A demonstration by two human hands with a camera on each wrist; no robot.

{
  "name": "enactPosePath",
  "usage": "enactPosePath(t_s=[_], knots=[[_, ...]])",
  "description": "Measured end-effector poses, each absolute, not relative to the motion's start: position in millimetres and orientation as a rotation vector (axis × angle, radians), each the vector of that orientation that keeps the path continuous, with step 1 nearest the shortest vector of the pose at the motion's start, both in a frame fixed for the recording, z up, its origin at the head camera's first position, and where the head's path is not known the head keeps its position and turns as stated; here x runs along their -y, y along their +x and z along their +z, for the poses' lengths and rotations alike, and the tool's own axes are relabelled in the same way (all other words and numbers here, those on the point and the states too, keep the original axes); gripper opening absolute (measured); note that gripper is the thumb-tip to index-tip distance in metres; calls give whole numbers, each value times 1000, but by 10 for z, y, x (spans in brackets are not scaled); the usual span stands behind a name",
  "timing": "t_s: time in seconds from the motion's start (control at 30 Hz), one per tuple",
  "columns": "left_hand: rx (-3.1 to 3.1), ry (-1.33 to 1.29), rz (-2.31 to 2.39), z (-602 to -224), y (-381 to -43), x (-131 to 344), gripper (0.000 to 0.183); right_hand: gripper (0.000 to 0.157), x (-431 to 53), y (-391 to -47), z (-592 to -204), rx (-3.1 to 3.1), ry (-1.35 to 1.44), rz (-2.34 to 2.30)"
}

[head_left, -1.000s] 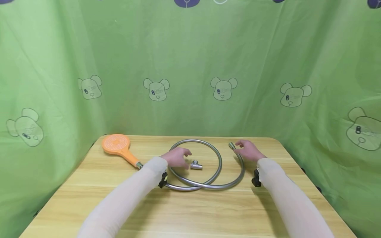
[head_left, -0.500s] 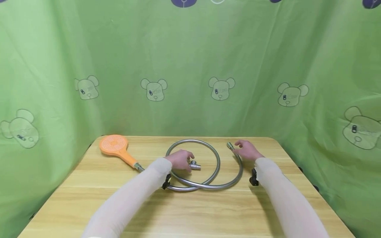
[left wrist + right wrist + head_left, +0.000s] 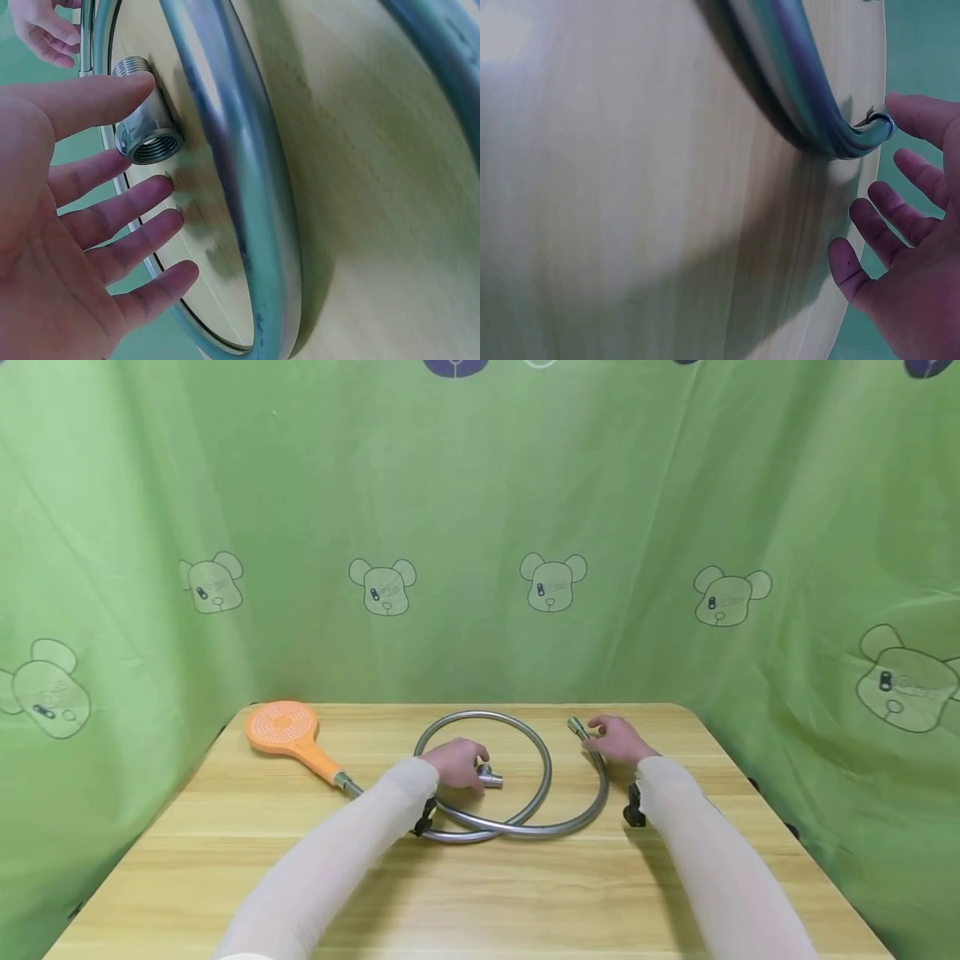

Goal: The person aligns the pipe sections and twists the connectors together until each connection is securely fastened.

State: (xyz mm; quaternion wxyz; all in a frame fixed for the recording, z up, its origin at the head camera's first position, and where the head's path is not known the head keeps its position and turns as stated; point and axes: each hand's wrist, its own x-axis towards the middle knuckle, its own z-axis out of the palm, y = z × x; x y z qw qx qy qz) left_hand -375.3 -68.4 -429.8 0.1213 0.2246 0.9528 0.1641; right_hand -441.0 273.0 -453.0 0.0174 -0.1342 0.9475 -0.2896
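With 12 o'clock at the far edge of the tabletop (image 3: 487,902), I see the metal fitting (image 3: 492,781) near centre, toward 12, inside the looped hose (image 3: 540,831). I have the left hand (image 3: 456,763) at it, thumb and fingers apart; I cannot tell if they touch. The right hand (image 3: 619,742), fingers apart, is just beside the hose end (image 3: 576,727) at 1; the orange shower head (image 3: 282,723) lies at 10.

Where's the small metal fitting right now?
In the head view, the metal fitting is near mid-frame, inside the hose loop, immediately right of the left hand, by its thumb.
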Motion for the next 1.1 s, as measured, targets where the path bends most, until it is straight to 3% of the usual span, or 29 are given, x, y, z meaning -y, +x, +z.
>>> enactPosePath(t_s=[0.6, 1.1], knots=[[-2825, 688, 404, -4370, -3831, 657, 60, 72, -2915, -4633, -4835, -2973, -456, -833], [-2826, 724, 369, -4365, -3823, 642, 57, 81, -2850, -4417, -4749, -2907, -324, -896]])
